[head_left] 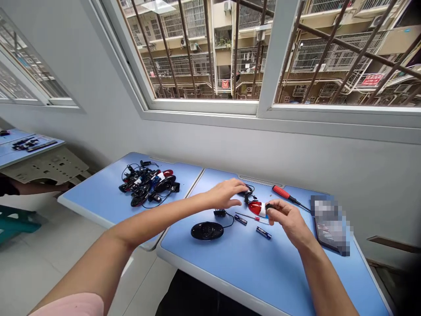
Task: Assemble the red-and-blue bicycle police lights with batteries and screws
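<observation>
My left hand (pixel 225 193) reaches over the table with its thumb and fingers apart. Its fingertips are at a black cabled part (pixel 249 193), and I cannot tell whether they touch it. In my right hand (pixel 287 219), thumb and fingers pinch a small black piece (pixel 269 206) whose kind does not show. A red-and-white shell (pixel 255 207) lies between the hands, partly behind the right one. Just below are a thin screwdriver (pixel 251 217) and two dark blue batteries (pixel 241 220). Nearer me rests a glossy black oval device (pixel 207 231), wired to a black clip-like part (pixel 219 213).
A red-handled screwdriver (pixel 284 193) lies at the back right, its shaft towards a dark tablet-like object (pixel 330 228), partly pixelated. Black, red and blue devices with cables form a pile (pixel 148 184) on the adjoining left table. Behind stand a wall and a barred window. A person's arm (pixel 39 188) shows far left.
</observation>
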The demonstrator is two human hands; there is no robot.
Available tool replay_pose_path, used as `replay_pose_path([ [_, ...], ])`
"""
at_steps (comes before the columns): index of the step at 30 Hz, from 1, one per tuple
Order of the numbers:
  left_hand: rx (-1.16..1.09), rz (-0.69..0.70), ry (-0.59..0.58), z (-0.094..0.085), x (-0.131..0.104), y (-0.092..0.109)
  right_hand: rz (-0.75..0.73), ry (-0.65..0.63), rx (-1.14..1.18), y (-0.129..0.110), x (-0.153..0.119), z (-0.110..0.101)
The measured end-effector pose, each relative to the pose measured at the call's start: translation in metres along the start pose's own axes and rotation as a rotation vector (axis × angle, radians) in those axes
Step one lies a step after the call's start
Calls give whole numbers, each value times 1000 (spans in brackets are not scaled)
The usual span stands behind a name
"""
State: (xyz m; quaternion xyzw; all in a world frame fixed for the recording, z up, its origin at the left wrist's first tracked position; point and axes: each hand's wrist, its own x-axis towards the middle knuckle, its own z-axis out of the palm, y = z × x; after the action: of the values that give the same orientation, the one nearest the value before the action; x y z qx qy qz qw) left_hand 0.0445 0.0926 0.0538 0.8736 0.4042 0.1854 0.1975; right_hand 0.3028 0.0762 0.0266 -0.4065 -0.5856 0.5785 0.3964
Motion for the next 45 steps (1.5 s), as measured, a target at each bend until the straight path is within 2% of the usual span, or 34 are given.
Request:
replay_pose_path([
  [2, -66, -108, 2, -10, -44, 5, 41, -155, -178, 2, -5, 11],
  [4, -127, -211, -26, -9, -88, 10, 12, -251, -407, 5, -11, 25],
  [6, -153, -290, -36, 3, -121, 13, -70, -297, -654, 10, -18, 39],
  [8, -188, -344, -5, 19, -139, 14, -138, -317, -848, 16, -22, 50],
  [11, -359, -395, 85, 36, -143, 6, -159, -345, -1001, 25, -23, 58],
  [13, -654, -496, 121, 39, -138, -2, -155, -358, -1033, 30, -21, 58],
  [15, -1075, -597, 98, 37, -132, -12, -169, -357, -1031, 34, -19, 56],
  [17, -1451, -628, 31, 35, -129, -20, -173, -348, -1011, 36, -18, 54],
  [19, -1662, -618, -14, 36, -127, -25, -147, -346, -982, 37, -17, 55],
  [21, -1733, -624, -15, 38, -126, -26, -106, -360, -944, 36, -17, 56],
  [24, -1644, -615, 1, 40, -125, -20, -55, -385, -875, 29, -18, 59],
  [26, -1464, -597, 8, 40, -124, -11, -34, -379, -841, 23, -18, 59],
  [29, -949, -525, 127, 42, -126, 1, -28, -348, -837, 18, -17, 58],
  [31, -538, -400, 223, 47, -130, 6, -25, -339, -846, 17, -17, 58],
  [34, -185, -231, 259, 59, -137, 5, -21, -341, -840, 17, -18, 58],
  [39, -79, -143, 271, 73, -141, -2, 16, -380, -648, 18, -17, 62],
  [42, -103, -140, 262, 72, -139, 0, 151, -414, -322, 20, -17, 65],
  [45, -113, -120, 328, 67, -134, 6, 285, -408, 41, 21, -17, 68],
])
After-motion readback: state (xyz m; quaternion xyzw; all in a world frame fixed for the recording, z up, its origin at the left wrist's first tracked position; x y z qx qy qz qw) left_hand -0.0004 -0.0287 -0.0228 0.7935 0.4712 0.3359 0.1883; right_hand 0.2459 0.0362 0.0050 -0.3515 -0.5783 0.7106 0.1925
